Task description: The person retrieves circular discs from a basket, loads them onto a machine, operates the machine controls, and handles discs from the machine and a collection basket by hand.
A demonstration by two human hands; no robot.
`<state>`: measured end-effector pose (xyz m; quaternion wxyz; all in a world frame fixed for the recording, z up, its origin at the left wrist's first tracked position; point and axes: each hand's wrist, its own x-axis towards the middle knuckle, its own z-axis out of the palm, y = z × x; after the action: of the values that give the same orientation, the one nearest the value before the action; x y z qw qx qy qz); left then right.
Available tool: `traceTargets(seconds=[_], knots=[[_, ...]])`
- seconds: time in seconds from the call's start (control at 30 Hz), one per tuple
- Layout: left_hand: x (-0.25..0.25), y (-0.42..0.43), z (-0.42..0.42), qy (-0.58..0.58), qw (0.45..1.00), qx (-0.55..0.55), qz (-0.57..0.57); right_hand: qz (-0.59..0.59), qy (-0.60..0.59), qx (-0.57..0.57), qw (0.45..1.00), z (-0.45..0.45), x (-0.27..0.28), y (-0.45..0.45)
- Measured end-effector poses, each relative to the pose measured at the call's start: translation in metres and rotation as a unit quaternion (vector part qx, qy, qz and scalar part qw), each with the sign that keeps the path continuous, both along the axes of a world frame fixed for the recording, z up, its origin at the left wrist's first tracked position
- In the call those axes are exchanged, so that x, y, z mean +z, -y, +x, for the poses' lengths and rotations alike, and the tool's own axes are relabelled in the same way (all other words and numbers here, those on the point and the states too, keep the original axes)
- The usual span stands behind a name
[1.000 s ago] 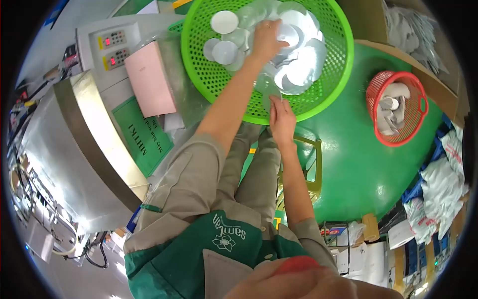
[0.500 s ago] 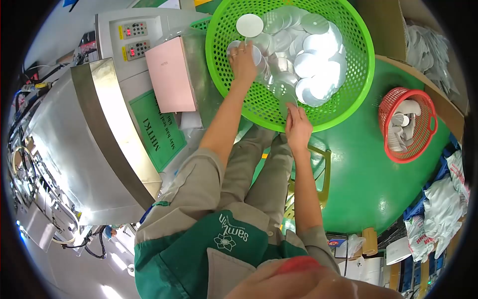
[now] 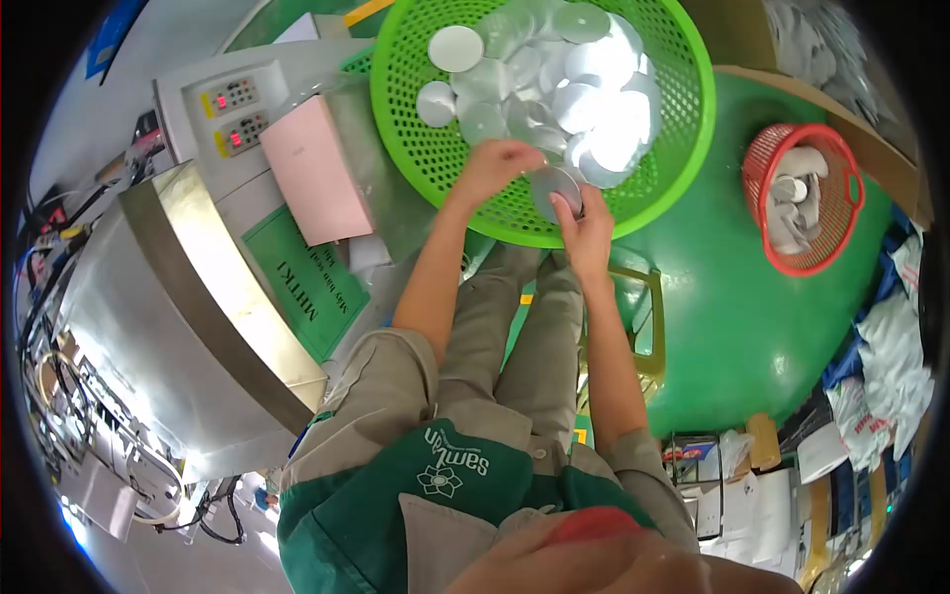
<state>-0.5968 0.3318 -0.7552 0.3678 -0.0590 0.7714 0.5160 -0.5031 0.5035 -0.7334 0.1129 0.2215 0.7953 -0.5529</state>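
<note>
Right hand (image 3: 590,230): clamped on a round disc (image 3: 554,194), upper centre of frame
Left hand (image 3: 493,170): pinched together beside it; cannot tell if holding anything
Green basket (image 3: 683,111): top centre, beneath both hands

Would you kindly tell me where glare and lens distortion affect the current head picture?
Head view: glare whites out the right part of the disc pile in the green basket; head view: bright reflections on the metal cover; head view: black, curved corners suggest a fisheye lens.
</note>
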Motion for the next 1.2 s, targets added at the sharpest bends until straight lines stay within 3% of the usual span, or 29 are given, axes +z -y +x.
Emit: traceTargets(seconds=[0.07, 0.1, 0.2, 0.33, 0.4, 0.6, 0.7, 0.83, 0.87, 0.93, 1.03, 1.2], knots=[[-0.023, 0.010, 0.003, -0.076, 0.985, 0.129, -0.087, 0.035, -0.074, -0.090, 0.992, 0.012, -0.005, -0.001], [-0.036, 0.017, 0.004, -0.072, 0.978, 0.099, -0.172, 0.087, -0.066, -0.111, 0.988, 0.017, -0.001, -0.006], [-0.064, 0.007, 0.018, -0.288, 0.928, -0.025, -0.237, 0.161, -0.095, -0.184, 0.965, 0.023, 0.002, -0.012], [-0.056, -0.037, 0.024, -0.360, 0.905, -0.027, -0.225, -0.002, -0.069, -0.326, 0.943, 0.018, 0.004, -0.020], [-0.055, -0.046, 0.026, -0.378, 0.891, -0.016, -0.252, 0.018, -0.069, -0.320, 0.945, 0.022, -0.003, -0.024], [-0.062, -0.026, 0.031, -0.328, 0.911, 0.014, -0.249, -0.009, -0.032, -0.328, 0.944, 0.019, 0.000, -0.027], [-0.058, -0.018, 0.035, -0.244, 0.944, 0.038, -0.221, -0.018, -0.039, -0.325, 0.945, 0.020, -0.002, -0.028], [-0.044, 0.004, 0.026, 0.027, 0.978, 0.166, -0.121, -0.021, -0.041, -0.318, 0.947, 0.021, -0.003, -0.031], [-0.049, 0.011, 0.022, 0.039, 0.959, 0.279, -0.036, -0.024, -0.042, -0.316, 0.947, 0.022, -0.004, -0.031], [-0.062, 0.025, 0.013, 0.059, 0.861, 0.488, 0.130, -0.024, -0.041, -0.313, 0.948, 0.024, -0.005, -0.032], [-0.057, 0.038, -0.011, 0.064, 0.795, 0.544, 0.261, -0.024, -0.040, -0.311, 0.949, 0.023, -0.004, -0.032], [-0.070, 0.043, -0.015, 0.002, 0.904, 0.421, 0.067, -0.030, -0.039, -0.314, 0.948, 0.024, -0.006, -0.032]])
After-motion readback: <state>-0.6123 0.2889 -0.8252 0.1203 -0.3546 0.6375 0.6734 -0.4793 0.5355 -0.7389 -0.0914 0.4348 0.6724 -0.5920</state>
